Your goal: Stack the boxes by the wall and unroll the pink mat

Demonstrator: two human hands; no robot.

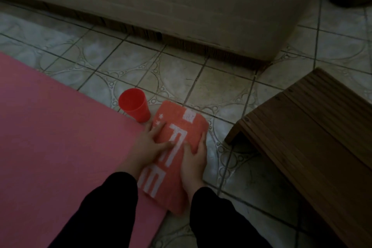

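Pretty dim room, so bear with me. Biggest thing here is the pale sofa (181,4) running across the far side, its base sitting on the patterned tile floor (201,78). Next up is the pink mat (60,137), lying flat and unrolled on the left, filling most of the near-left area and running out of view on that side. On the right there's a slatted wooden stool (314,127), angled, well apart from the mat.

Between those two lies a folded orange towel (179,133) with white lettering, its left part overlapping the mat's right edge and the rest on the tiles. Just beside its far-left corner stands a red plastic cup (134,104), upright, right at the mat's edge.

Both hands are on the towel. The left hand (149,147) lies flat with fingers spread over the top, pressing rather than gripping. The right hand (194,159) cups the towel's right edge, thumb on top and fingers curled around the side. Black sleeves (217,217) cover both arms. Can't see any boxes in this view
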